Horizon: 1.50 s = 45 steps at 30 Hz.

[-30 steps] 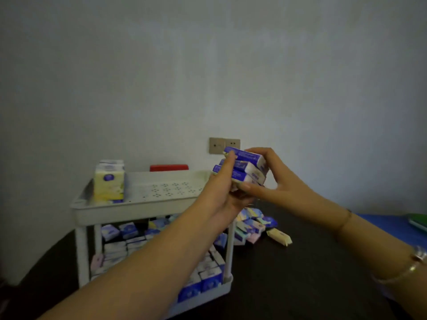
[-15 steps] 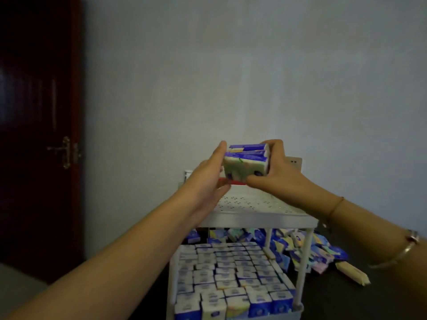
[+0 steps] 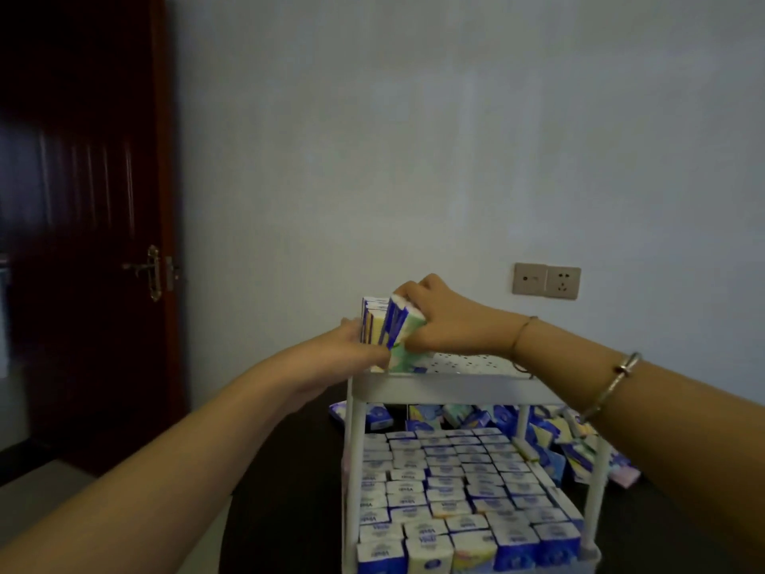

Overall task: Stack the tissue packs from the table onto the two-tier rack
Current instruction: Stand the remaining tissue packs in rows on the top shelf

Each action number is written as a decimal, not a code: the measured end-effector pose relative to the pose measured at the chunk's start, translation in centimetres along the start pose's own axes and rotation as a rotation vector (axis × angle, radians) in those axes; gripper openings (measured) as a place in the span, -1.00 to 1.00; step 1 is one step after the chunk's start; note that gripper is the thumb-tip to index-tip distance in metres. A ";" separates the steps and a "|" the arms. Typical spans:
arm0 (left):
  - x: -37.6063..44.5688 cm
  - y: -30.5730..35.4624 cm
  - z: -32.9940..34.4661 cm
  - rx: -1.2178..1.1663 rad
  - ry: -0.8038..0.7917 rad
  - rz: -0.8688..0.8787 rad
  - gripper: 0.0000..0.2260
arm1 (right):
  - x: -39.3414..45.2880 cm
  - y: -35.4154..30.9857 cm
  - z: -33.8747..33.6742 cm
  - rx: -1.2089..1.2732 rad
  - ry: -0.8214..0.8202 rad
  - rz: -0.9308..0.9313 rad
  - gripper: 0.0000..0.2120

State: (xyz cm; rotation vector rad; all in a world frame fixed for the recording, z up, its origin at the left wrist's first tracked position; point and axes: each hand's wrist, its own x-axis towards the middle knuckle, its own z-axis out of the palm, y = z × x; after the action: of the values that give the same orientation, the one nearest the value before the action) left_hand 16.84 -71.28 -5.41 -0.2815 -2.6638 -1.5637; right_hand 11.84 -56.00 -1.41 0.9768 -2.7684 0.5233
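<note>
A white two-tier rack (image 3: 451, 387) stands on the dark table. At the left end of its top shelf, both hands hold a small bundle of blue and white tissue packs (image 3: 395, 329), tilted on edge against other packs (image 3: 370, 321) standing there. My left hand (image 3: 356, 345) grips the bundle from the left and below. My right hand (image 3: 439, 321) grips it from the right, fingers curled over the top. The lower shelf is filled with several rows of tissue packs (image 3: 455, 486).
A loose pile of tissue packs (image 3: 579, 453) lies on the dark table (image 3: 289, 470) behind and right of the rack. A dark wooden door (image 3: 82, 242) is at the left. A wall socket (image 3: 546, 280) sits above the rack.
The view has moved closer to the rack. Both hands carried the bundle of packs down and left, turned it on edge, and brought it to the left end of the top shelf.
</note>
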 end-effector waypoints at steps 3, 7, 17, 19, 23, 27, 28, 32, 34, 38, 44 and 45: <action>0.3 -0.1 0.7 -0.004 -0.071 -0.009 -0.75 | 0.0 -0.2 1.1 -0.081 -0.063 0.008 -0.23; 0.5 -0.2 1.0 0.001 -0.075 -0.024 -0.65 | -0.4 0.2 1.4 0.075 -0.155 0.079 -0.39; -0.4 0.7 1.4 0.095 0.058 -0.039 -0.54 | -1.4 1.2 1.6 0.592 -0.098 0.138 -0.38; -1.1 1.5 1.4 0.165 0.135 -0.017 -0.53 | -1.9 1.8 1.3 0.556 -0.075 0.165 -0.29; -1.8 3.4 2.5 0.273 0.303 0.066 -0.46 | -4.2 3.6 0.1 0.483 0.030 0.148 -0.30; -1.6 5.7 5.6 0.312 0.418 0.186 -0.42 | -7.7 6.8 -1.9 0.458 0.293 0.135 -0.42; -1.4 6.4 6.6 0.327 0.424 0.241 -0.44 | -8.8 8.0 -2.4 0.455 0.368 0.145 -0.46; -0.4 9.4 12.1 0.335 0.344 0.453 -0.52 | -13.4 13.5 -3.8 0.534 0.614 0.258 -0.59; 0.4 10.4 15.6 0.292 0.249 0.487 -0.55 | -15.8 16.6 -3.9 0.546 0.680 0.322 -0.62; 2.5 10.7 23.2 0.234 0.021 0.481 -0.57 | -20.6 22.7 -2.9 0.525 0.686 0.448 -0.65; 7.5 7.1 32.7 0.284 -0.197 0.378 -0.57 | -24.5 30.2 0.2 0.468 0.591 0.615 -0.66; 8.8 6.1 34.0 0.286 -0.208 0.314 -0.57 | -24.6 31.3 0.9 0.455 0.573 0.631 -0.66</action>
State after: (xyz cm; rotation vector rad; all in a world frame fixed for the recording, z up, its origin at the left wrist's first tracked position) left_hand 11.23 -37.59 -15.77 -0.8390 -2.7702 -1.1030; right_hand 11.06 -19.47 -17.15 -0.0621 -2.3984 1.3174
